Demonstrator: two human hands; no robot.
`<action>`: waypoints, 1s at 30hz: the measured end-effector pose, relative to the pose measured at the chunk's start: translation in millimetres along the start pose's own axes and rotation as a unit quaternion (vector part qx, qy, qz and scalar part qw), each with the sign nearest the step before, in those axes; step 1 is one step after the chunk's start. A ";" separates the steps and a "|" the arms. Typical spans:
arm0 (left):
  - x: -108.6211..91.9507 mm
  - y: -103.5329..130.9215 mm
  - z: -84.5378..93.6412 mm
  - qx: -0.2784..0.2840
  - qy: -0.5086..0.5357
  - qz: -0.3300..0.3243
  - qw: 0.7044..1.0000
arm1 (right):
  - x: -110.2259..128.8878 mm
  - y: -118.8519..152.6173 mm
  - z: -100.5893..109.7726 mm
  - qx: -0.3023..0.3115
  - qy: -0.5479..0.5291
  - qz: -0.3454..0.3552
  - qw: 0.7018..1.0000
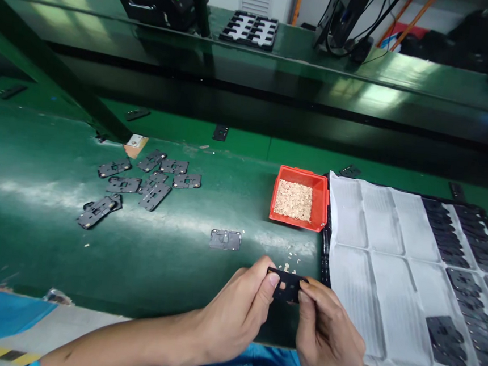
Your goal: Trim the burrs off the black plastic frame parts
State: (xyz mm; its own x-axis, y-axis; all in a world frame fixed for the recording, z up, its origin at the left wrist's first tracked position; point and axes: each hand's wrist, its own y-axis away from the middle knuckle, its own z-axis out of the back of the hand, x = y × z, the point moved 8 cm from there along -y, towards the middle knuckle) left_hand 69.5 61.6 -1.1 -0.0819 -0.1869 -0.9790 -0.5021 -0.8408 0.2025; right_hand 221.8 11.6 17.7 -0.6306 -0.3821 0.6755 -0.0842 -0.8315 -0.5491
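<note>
Black plate (288, 288), one: being held level between two hands above the near side of the green bench (155, 272).
Left hand (237, 305): thumb and fingers pinching the left end.
Right hand (330, 330): thumb and forefinger narrowing on the right end.
Step in hand: apparently handling the right end; next move seemingly calling for a steady left pinch and fine right fingertip control.
Loose plate (225, 240), one: lying just left and far.
Red bin (295, 224): standing beyond, holding tan bits (293, 200).
White-lined tray (356, 295): lying right, bearing black parts (446, 342).
</note>
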 end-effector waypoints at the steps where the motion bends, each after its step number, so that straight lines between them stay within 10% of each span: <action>1: 0.1 0.2 -0.1 -0.002 0.000 0.001 1.000 | 0.3 -0.9 0.1 -0.005 0.002 -0.001 1.000; 15: 12.3 -6.7 9.4 -0.027 -0.024 0.015 0.999 | -19.2 6.9 -9.2 0.103 -0.106 -0.132 0.980; 30: -11.5 -8.8 15.7 0.031 -0.031 -0.080 0.996 | -17.9 -11.1 -31.3 0.057 -0.194 -0.273 0.941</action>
State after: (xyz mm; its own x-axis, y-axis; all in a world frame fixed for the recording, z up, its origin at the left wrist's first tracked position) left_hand 61.3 79.1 8.0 -0.0490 -0.0188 -0.9986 -0.5657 -0.8235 0.0432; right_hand 209.9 40.4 -3.8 -0.1873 0.0147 0.9822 -0.2169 -0.9758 -0.0267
